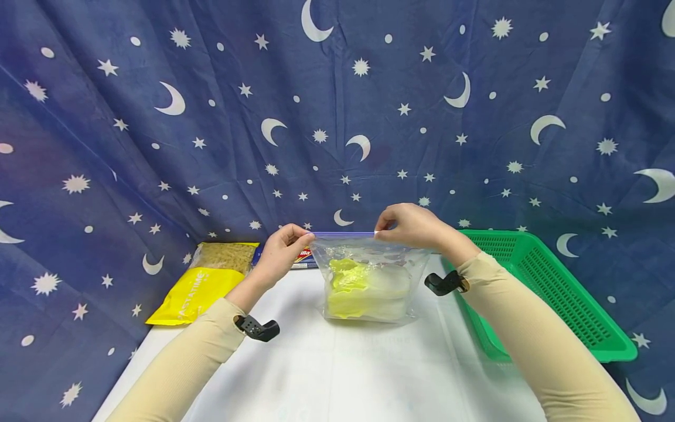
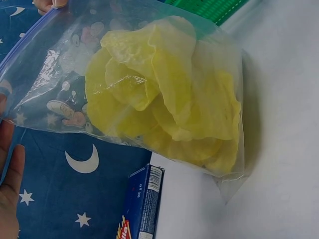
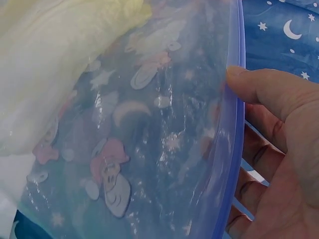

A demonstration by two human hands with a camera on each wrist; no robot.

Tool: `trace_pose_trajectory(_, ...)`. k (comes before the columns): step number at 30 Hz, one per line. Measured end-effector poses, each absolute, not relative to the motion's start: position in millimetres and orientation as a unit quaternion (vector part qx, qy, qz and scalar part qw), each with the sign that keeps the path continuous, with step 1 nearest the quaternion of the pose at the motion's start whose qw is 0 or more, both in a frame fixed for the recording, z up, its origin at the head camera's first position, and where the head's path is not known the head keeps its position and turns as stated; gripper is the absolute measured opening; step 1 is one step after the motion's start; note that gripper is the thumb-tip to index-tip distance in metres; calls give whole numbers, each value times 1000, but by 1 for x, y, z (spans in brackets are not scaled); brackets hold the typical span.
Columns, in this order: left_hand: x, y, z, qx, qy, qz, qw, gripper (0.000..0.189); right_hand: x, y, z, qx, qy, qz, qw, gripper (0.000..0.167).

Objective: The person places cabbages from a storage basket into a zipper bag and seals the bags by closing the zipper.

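Observation:
A clear zip-top bag with a purple zip stands upright over the white table, its bottom right at the tabletop. Inside lies a piece of napa cabbage, its yellow leaves to the left and its white stem to the right. My left hand pinches the zip's left corner between thumb and finger. Further right along the zip, my right hand pinches it the same way. In the right wrist view the thumb presses on the purple strip, with the other fingers behind it.
On the left lies a yellow pasta bag. Behind my left hand is a blue pasta box. A green plastic basket stands at the right, beneath my right forearm. A blue curtain with stars and moons hangs behind the white table.

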State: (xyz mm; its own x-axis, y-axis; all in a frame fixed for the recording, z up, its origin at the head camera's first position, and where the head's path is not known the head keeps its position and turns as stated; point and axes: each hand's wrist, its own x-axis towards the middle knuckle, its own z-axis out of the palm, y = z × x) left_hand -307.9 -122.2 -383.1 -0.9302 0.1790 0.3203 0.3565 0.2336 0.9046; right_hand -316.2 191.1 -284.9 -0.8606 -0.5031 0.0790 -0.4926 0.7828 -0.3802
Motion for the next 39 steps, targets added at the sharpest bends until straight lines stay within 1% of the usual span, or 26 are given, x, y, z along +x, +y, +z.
trace_pose_trajectory(8, -309, -122, -383, -175, -776, -602, 70, 24, -315, 200, -285, -257, 945, -201, 11, 10)
trace_pose_trajectory(18, -309, -122, -383, -175, -770, -610, 64, 26, -313, 215, -286, -242, 948, -205, 22, 16)
trace_pose_trajectory(27, -312, -122, -384, -179, -768, -611, 72, 22, -312, 229, -286, -231, 951, -204, 26, 14)
trace_pose_trajectory(34, -312, -123, -386, -174, -772, -607, 74, 26, -311, 241, -286, -225, 952, -207, 28, 15)
trace_pose_trajectory(39, -312, -122, -385, -173, -772, -608, 73, 25, -308, 250, -286, -217, 952, -214, 35, 17)
